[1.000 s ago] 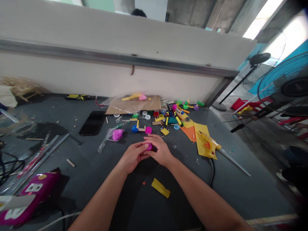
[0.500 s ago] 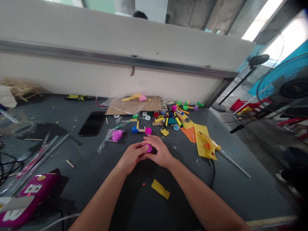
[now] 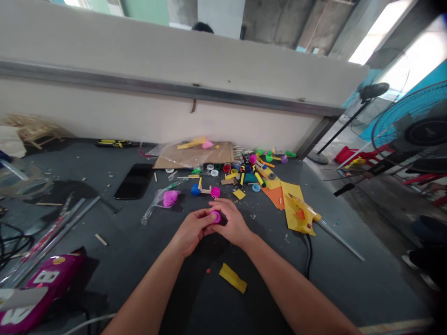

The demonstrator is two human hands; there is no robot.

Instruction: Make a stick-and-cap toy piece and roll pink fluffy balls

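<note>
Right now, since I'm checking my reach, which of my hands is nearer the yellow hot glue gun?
Right: the right hand sits left of the glue gun, apart from it. The left hand lies farther left, beyond the right hand.

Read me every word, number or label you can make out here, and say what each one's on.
"8" or "B", can't tell which, in white on the magenta packet, twice.
Markings on the yellow-and-black tool: too small to read.
Nothing else is legible.
</note>
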